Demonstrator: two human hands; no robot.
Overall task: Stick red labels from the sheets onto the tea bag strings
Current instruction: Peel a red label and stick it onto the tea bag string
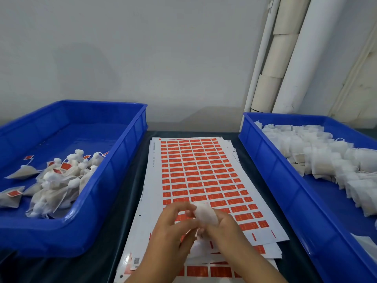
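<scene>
A stack of white sheets (195,172) covered in rows of red labels lies on the dark table between two blue trays. Over its near end both hands meet around one white tea bag (205,214). My right hand (226,229) grips the bag with curled fingers. My left hand (173,223) pinches at the bag's lower left side with its fingertips. The string and any label between the fingers are hidden. The left tray (114,180) holds labelled tea bags (59,180) with red tags. The right tray (271,172) holds a pile of plain white tea bags (326,156).
A pale wall stands behind the table. White pipes (293,58) run up at the back right. The trays' high blue rims flank the sheets closely on both sides. Dark table strips (130,201) show between sheets and trays.
</scene>
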